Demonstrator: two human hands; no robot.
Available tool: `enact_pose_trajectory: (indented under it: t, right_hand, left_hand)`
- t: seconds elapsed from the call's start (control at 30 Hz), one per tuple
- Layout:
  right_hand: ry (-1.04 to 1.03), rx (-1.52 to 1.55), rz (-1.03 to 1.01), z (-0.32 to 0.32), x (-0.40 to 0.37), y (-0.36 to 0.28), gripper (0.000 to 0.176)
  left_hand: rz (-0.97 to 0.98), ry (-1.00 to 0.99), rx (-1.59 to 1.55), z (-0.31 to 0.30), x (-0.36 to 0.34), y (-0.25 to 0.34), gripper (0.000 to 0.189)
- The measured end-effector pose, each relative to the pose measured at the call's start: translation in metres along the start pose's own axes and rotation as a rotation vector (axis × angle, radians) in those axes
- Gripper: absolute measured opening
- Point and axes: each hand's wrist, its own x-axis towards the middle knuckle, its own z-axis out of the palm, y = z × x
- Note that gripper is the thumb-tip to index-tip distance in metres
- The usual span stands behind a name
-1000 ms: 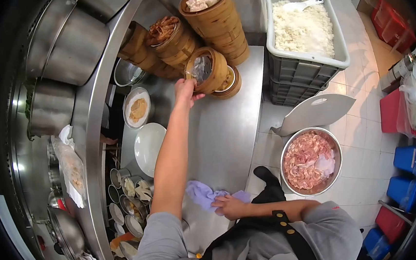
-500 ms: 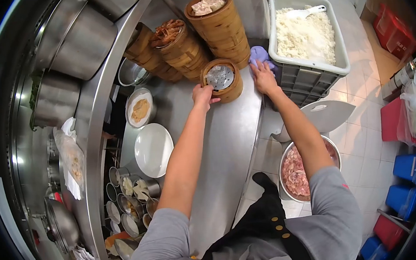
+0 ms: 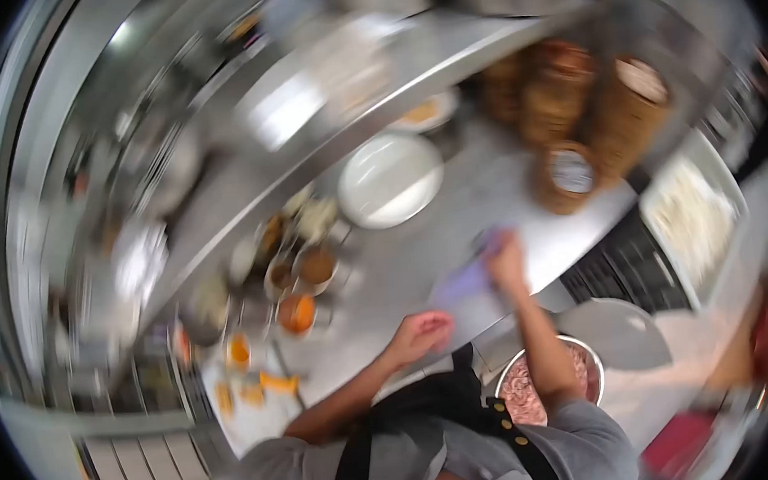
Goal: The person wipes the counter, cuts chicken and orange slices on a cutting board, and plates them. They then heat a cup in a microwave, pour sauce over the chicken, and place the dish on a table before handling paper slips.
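Note:
The view is blurred by motion. My right hand (image 3: 506,263) grips a purple cloth (image 3: 465,282), which trails to the left over the steel counter (image 3: 379,285). My left hand (image 3: 420,335) is over the counter's near edge, left of the cloth and apart from it. Its fingers are curled in, with nothing visible in them. Farther off, a small bamboo steamer (image 3: 565,179) stands by itself in front of the steamer stacks (image 3: 631,117), and neither hand touches it.
A white plate (image 3: 390,181) lies near the shelf. Several ingredient containers (image 3: 297,314) stand at left, by a white board (image 3: 235,414) with orange pieces. At right are a tub of white food (image 3: 694,225) and a metal bowl of raw meat (image 3: 526,387) below the counter edge.
My left hand has let go of the small steamer and drawn back. My right hand has brought the purple cloth from beside the tub onto the near counter. The view has swung left.

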Motion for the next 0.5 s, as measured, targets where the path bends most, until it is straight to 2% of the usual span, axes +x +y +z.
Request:
enact_pose_trajectory:
  t: [0.03,0.07,0.1,0.17,0.23,0.3,0.33,0.37,0.4,0.47,0.5]
  right_hand:
    - [0.125,-0.159,-0.165,0.013,0.03,0.014,0.042]
    - [0.141,-0.353,-0.096,0.012,0.046,-0.003,0.051]
    - [0.045,-0.493,-0.065,0.027,0.054,0.005,0.056]
    - [0.004,-0.54,-0.102,0.062,0.021,-0.022,0.056]
    - [0.04,-0.544,-0.244,0.121,-0.036,-0.052,0.056]
    - [-0.155,-0.394,-0.388,0.175,-0.1,-0.087,0.058]
    - [-0.199,-0.248,-0.496,0.194,-0.129,-0.109,0.053]
    - [-0.286,-0.267,-0.644,0.212,-0.164,-0.126,0.048]
    - [-0.373,-0.287,-0.779,0.222,-0.202,-0.138,0.043]
    - [-0.768,0.053,-0.858,0.21,-0.255,-0.162,0.034]
    - [-0.727,0.033,-0.842,0.207,-0.251,-0.17,0.034]
  left_hand:
    - [-0.114,-0.009,0.031,-0.015,-0.046,-0.026,0.021]
    - [-0.172,0.107,0.095,-0.024,-0.091,-0.028,0.02]
    - [-0.248,0.188,0.159,-0.029,-0.132,-0.029,0.018]
    - [-0.144,0.36,0.398,-0.049,-0.203,-0.059,0.017]
    - [-0.268,0.523,0.263,-0.052,-0.256,-0.068,0.017]
    - [-0.26,0.575,0.201,-0.045,-0.293,-0.08,0.016]
    - [-0.236,0.566,0.142,-0.042,-0.307,-0.085,0.015]
    - [-0.22,0.55,0.085,-0.04,-0.321,-0.093,0.014]
    - [-0.078,0.501,0.186,-0.037,-0.336,-0.105,0.014]
    - [-0.072,0.457,0.213,-0.026,-0.376,-0.119,0.015]
    - [-0.05,0.441,0.246,-0.029,-0.39,-0.125,0.017]
